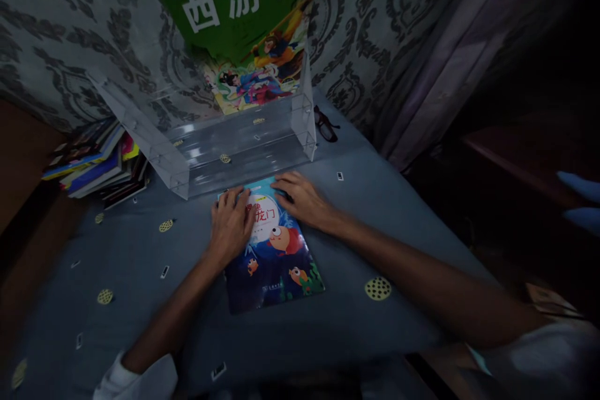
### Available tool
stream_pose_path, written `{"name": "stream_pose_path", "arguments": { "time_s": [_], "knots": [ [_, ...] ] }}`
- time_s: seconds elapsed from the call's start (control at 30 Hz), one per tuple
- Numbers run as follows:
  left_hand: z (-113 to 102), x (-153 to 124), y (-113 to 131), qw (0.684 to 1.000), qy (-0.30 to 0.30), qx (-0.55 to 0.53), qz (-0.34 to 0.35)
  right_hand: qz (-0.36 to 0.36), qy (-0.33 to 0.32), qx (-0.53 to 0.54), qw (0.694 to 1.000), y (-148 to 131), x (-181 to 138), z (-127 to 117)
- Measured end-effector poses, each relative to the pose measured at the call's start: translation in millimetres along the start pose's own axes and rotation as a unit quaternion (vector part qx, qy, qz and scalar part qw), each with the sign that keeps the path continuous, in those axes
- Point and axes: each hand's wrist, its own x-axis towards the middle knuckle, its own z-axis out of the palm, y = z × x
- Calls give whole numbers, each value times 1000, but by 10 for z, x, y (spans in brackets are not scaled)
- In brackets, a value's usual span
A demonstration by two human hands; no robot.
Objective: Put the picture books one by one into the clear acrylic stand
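While the left hand (231, 220) and right hand (307, 201) lie open across its upper corners, the thin, glossy picture book (269, 269) rests flat on the cloth-covered counter (135, 250). The step seems to be steadying it; any lift would call for fingertips beneath an edge. Behind stands a clear, hard-plastic rack (162, 159).

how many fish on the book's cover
3: a big fish right of centre, a small fish to its lower left, a second small fish below it. The left hand or right hand may hide more.
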Motion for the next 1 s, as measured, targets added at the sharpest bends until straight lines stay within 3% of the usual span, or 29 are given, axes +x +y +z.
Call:
{"name": "stream_pose_path", "arguments": {
  "time_s": [0.23,0.37,1.0],
  "knots": [
    [42,-120,-253,997,46,-9,-59,-31,0,-67,997,-74,-51,11],
    [64,-134,-274,997,43,-22,-57,-32,1,-60,998,-52,-51,53],
    [219,243,37,995,-11,-76,70,-34,17,-13,999,-8,-56,77]
  ]
}}
